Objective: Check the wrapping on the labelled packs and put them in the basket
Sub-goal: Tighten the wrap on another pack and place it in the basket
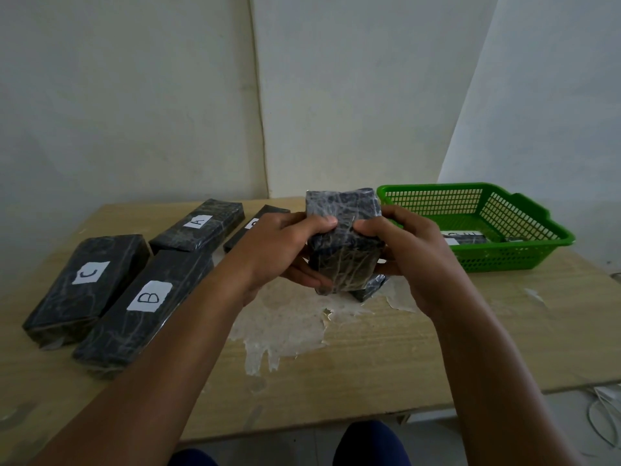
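Observation:
A dark pack wrapped in clear film is held up above the table's middle, its label out of sight. My left hand grips its left side with the thumb on top, and my right hand grips its right side. Packs labelled C, B and A lie on the left of the table. A further pack lies behind my left hand, mostly hidden. The green basket stands at the back right and holds at least one labelled pack.
The wooden table has a peeled white patch in its middle. Its front edge runs just above my knees. White cables lie on the floor at the right. A pale wall rises behind the table.

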A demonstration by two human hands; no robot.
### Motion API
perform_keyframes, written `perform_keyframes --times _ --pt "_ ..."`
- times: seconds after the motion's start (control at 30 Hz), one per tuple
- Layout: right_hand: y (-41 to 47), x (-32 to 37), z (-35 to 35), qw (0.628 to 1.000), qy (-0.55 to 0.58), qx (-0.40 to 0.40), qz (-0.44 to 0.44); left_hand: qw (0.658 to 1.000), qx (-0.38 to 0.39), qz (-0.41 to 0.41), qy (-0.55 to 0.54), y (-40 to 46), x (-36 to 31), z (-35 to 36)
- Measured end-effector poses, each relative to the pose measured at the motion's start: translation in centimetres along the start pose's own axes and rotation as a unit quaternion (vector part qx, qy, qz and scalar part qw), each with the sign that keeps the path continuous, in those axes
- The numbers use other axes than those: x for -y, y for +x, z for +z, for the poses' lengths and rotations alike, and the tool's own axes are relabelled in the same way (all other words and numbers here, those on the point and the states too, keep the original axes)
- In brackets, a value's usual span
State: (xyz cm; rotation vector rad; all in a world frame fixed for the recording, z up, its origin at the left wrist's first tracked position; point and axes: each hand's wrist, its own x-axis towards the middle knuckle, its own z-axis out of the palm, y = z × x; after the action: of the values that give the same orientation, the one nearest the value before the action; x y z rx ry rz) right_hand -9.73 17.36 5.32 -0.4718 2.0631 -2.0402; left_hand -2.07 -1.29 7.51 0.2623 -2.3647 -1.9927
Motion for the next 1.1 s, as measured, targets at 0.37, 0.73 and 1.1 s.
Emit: perform_keyframes --times 0.37,0.73,1.1 --pt "-0.8 -0.6 -0.2 0.996 -0.023 0.029 -0.077 0.999 -0.034 0.015 0.008 0.7 -0.3 -0.2" --pt "-0.7 -1.2 -0.3 0.988 -0.074 -0.014 -0.131 0.983 -0.057 0.153 0.078 1.6 2.0 -0.7" --pt "-0.6 -1.7 -0.6 0.987 -0.084 -0.003 -0.139 0.963 -0.063 0.234 0.117 1.5 2.2 -0.7"
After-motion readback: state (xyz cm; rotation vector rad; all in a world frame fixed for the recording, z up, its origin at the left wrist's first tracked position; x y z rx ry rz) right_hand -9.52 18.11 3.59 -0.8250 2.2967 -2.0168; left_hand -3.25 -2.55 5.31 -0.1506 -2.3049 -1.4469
